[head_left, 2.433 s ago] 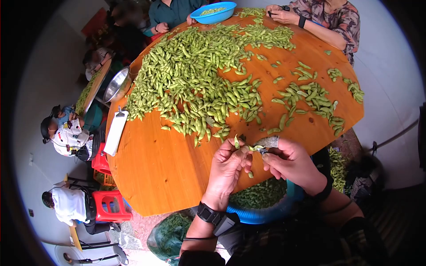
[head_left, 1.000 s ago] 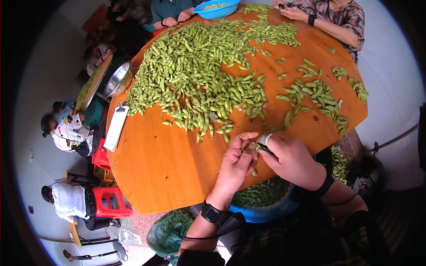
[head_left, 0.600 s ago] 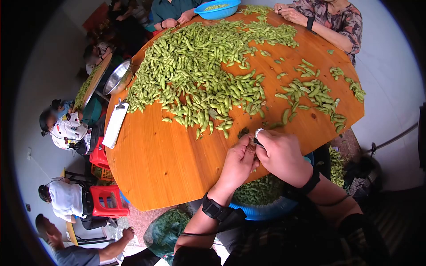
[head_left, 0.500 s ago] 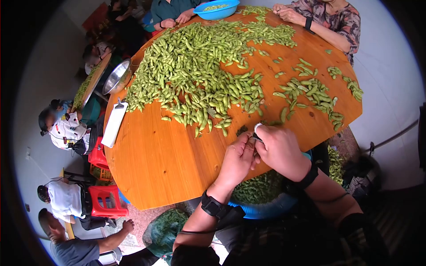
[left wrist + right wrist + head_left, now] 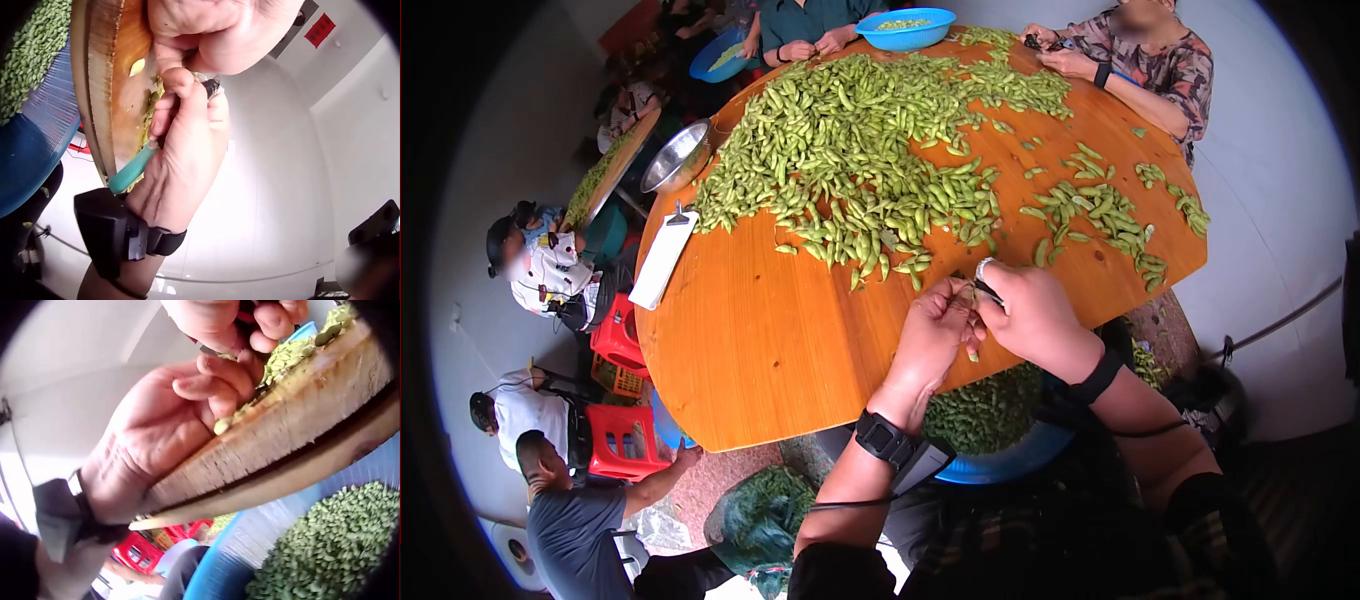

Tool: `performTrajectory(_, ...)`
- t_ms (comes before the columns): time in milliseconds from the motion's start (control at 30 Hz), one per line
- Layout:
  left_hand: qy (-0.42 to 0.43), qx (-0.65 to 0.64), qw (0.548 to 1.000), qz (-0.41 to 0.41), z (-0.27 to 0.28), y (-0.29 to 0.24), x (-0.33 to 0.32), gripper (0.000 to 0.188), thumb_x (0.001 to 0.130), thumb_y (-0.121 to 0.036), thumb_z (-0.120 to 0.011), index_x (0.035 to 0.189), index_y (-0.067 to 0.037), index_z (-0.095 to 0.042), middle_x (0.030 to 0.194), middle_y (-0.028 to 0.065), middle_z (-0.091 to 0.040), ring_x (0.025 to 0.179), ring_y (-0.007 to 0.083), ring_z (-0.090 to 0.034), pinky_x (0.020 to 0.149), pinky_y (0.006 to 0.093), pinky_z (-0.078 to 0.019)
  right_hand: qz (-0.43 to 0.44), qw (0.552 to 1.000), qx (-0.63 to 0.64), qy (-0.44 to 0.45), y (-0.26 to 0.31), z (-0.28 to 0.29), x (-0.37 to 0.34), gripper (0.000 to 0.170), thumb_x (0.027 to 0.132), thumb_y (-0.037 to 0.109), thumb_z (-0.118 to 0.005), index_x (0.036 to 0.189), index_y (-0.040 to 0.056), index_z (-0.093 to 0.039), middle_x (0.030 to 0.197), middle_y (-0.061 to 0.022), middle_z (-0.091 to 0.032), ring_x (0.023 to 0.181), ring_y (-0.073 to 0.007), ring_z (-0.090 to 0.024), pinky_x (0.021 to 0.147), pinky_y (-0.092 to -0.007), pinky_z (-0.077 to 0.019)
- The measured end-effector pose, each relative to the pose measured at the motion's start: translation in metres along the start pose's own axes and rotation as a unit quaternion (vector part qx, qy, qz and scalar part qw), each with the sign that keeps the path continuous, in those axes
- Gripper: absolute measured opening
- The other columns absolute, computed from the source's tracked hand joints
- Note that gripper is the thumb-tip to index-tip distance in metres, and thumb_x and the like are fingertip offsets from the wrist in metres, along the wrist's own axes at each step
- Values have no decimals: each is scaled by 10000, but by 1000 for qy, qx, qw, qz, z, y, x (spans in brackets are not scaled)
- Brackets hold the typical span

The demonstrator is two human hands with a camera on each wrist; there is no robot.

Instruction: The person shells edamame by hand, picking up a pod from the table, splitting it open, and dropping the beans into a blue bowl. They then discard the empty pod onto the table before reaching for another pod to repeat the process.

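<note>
My left hand (image 5: 932, 335) holds a green soybean pod (image 5: 973, 354), its end sticking out below the curled fingers. The same pod end (image 5: 222, 427) shows by the little finger in the right wrist view. My right hand (image 5: 1042, 318) meets the left over the table's near edge, and both pinch at a thin, pale pod piece (image 5: 966, 294). A whitish finger cover (image 5: 982, 266) sits on a right-hand finger, with something dark (image 5: 988, 292) beside it. Along the right palm shows a smooth teal thing (image 5: 133, 170); I cannot tell whether that hand grips it.
A big heap of pods (image 5: 840, 150) covers the wooden table (image 5: 750, 350), with a smaller group (image 5: 1100, 210) to the right. Below the edge stands a blue basin (image 5: 1000, 465) of shelled beans. A clipboard (image 5: 665, 262) and metal bowl (image 5: 677, 157) lie left. Several people are around.
The split pod seen between my hands earlier is now mostly covered as they draw together. The head view has shifted slightly. A person has come in at the lower left, reaching toward the stool.
</note>
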State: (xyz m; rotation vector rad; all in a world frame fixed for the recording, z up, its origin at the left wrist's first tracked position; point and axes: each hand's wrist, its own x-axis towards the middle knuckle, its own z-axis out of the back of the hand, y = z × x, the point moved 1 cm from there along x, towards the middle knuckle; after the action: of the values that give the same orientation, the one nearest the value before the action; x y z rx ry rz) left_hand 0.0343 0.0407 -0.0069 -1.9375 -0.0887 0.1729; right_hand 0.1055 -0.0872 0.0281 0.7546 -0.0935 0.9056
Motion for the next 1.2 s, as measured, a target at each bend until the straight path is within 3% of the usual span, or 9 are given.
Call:
performTrajectory(267,3,-3,1000,-21,8,8,5,149,1012,-95,-457,1025,20,-551,778,59,-630,547,87,-538,484,219,-462,-43,997,-60,-20,9,-7,0,112,796,101,-593,804,23,-514,701,-192,-620,655,-369,-622,574,-457,-489)
performTrajectory(433,-15,-91,996,11,3,-1,-2,129,1010,-105,-467,1017,8,-527,783,61,-622,572,88,-545,486,218,-457,-171,936,296,87,-8,2,9,116,876,24,-560,783,-3,-497,639,-25,-513,580,-59,-487,505,-291,-421)
performTrajectory(533,-30,32,999,-18,-3,2,-1,127,1013,-103,-452,1021,7,-515,789,55,-620,572,90,-548,475,216,-454,-147,938,294,108,-16,-2,9,100,843,46,-577,789,1,-506,618,-83,-555,552,-160,-570,517,-355,-451)
performTrajectory(633,-16,90,995,-37,0,8,3,129,1015,-114,-450,1013,-3,-514,799,54,-621,575,89,-550,463,210,-448,-74,994,-71,37,4,-2,6,147,755,129,-609,803,17,-526,668,-220,-590,706,-428,-593,609,-513,-459)
performTrajectory(700,-17,58,997,-50,-2,7,3,139,1013,-128,-447,1019,-5,-512,802,59,-623,574,91,-550,449,201,-433,-60,996,-64,17,2,-8,3,107,800,100,-586,813,14,-525,628,-163,-591,619,-350,-620,572,-458,-468)
performTrajectory(733,-40,-3,998,-39,-3,2,-1,141,1008,-128,-449,1010,-4,-515,805,64,-627,573,97,-551,448,204,-429,-99,986,130,11,-7,-15,3,82,826,89,-572,818,20,-529,622,-107,-573,583,-268,-593,540,-408,-455)
performTrajectory(833,-60,-133,989,-29,9,0,-2,172,999,-134,-434,1037,12,-516,832,90,-636,595,132,-564,480,218,-437,-292,850,435,51,6,9,7,29,902,75,-583,903,69,-554,635,37,-488,480,3,-378,407,-175,-276)
performTrajectory(1133,-41,-333,942,-22,8,-6,2,332,1035,-280,-363,1159,13,-459,1126,182,-563,1006,282,-591,865,385,-518,-83,987,135,-33,12,10,1,56,881,29,-596,860,-3,-555,649,-1,-545,593,-53,-516,522,-264,-411)
performTrajectory(1200,-9,-336,941,-29,19,2,8,401,1037,-354,-349,1196,5,-432,1159,164,-545,1045,281,-576,896,389,-506,-40,989,139,-39,23,2,2,106,850,57,-614,863,-13,-535,705,-211,-593,610,-338,-620,539,-398,-448)
